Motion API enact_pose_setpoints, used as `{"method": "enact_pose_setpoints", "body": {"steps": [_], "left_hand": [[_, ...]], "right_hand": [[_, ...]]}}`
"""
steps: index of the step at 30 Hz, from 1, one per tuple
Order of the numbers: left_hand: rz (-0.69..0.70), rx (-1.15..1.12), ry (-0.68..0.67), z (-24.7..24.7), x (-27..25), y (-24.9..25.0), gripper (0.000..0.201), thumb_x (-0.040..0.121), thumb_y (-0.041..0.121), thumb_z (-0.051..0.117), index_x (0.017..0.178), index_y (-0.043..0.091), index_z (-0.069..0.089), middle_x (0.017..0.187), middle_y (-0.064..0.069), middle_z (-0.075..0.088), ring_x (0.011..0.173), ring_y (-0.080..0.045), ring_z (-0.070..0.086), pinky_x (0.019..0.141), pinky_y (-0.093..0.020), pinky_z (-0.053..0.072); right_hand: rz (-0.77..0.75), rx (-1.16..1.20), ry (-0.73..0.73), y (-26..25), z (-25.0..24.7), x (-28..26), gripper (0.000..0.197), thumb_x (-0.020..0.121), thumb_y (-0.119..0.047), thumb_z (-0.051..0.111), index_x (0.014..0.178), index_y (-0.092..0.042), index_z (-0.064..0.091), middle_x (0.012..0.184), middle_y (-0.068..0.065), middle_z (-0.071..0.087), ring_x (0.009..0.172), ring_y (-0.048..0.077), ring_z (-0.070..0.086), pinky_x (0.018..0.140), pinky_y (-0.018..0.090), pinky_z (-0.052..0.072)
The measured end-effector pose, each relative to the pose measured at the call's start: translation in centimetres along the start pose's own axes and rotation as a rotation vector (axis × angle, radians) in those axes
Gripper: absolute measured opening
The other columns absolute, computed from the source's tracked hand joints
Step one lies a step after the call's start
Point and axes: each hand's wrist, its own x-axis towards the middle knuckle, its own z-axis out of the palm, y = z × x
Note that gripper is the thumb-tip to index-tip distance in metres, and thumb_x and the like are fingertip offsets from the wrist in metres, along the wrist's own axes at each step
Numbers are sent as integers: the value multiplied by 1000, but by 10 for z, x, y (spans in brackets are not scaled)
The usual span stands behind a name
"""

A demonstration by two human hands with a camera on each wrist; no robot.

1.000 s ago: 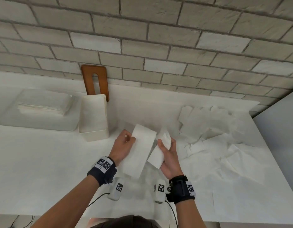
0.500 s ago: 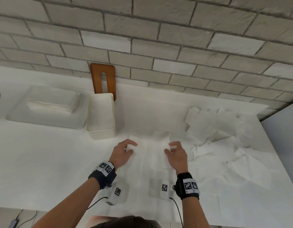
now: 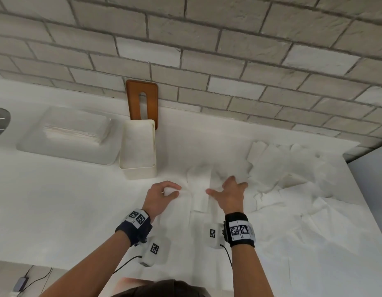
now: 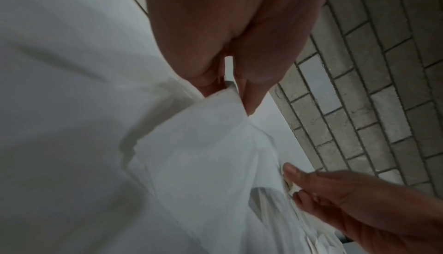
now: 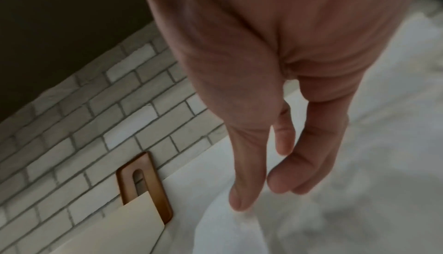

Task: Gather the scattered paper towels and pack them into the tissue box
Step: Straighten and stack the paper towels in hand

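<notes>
A folded white paper towel (image 3: 199, 189) lies flat on the counter between my hands. My left hand (image 3: 175, 190) pinches that towel's left edge between thumb and fingers; the left wrist view shows the pinch (image 4: 230, 87) on the towel (image 4: 203, 153). My right hand (image 3: 226, 187) is spread, fingers straight, resting on the towel's right side; the right wrist view shows its fingers (image 5: 246, 191) extended over white paper. The open cream tissue box (image 3: 138, 151) stands behind and left of my left hand. Several loose towels (image 3: 293, 179) lie scattered on the right.
A brown wooden lid with a slot (image 3: 142, 103) leans on the brick wall behind the box. A white tray (image 3: 35, 146) with a stack of towels sits at the left. More unfolded towels (image 3: 314, 232) cover the counter's right front. A grey panel bounds the right edge.
The towels I held up a second ago now lie flat on the counter. My right hand has let go and spread open to the right; my left still pinches the left edge.
</notes>
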Motion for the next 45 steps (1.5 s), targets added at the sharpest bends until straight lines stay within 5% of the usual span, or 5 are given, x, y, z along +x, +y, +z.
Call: {"method": "enact_pose_setpoints", "body": {"steps": [5, 14, 34, 39, 45], "left_hand": [[-13, 17, -5, -3, 1, -7, 19, 92, 15, 81, 92, 34, 84, 104, 20, 78, 106, -5, 69, 90, -19, 50], [-36, 12, 27, -8, 4, -8, 21, 94, 18, 78, 94, 39, 82, 113, 17, 78, 118, -7, 65, 97, -22, 49], [61, -327, -5, -46, -16, 72, 26, 103, 5, 62, 112, 21, 81, 110, 4, 81, 99, -14, 75, 84, -35, 59], [-78, -794, -74, -58, -20, 116, 70, 110, 63, 25, 141, 14, 65, 135, -13, 73, 127, -28, 69, 108, -47, 51], [143, -457, 108, -74, -17, 120, 29, 107, 31, 61, 113, 9, 79, 113, -9, 81, 109, -32, 76, 101, -56, 58]], "right_hand": [[-6, -61, -44, 27, 14, 7, 33, 89, -26, 85, 58, -19, 74, 75, 0, 77, 100, 27, 70, 95, 39, 54], [-67, -80, 108, -28, 48, 38, 46, 102, -46, 65, 122, -5, 65, 122, 15, 59, 112, 34, 57, 95, 40, 50], [-521, 850, -300, -136, -21, -81, 35, 106, 1, 61, 133, -18, 48, 112, 13, 75, 101, 25, 73, 77, 40, 63], [-522, 569, -1, -136, 18, -82, 36, 107, -5, 60, 134, -27, 58, 122, -6, 75, 115, 10, 72, 89, 46, 64], [-496, 600, 148, -158, 39, -85, 26, 107, -10, 64, 128, -24, 58, 122, -11, 73, 114, 0, 70, 86, 28, 62]]}}
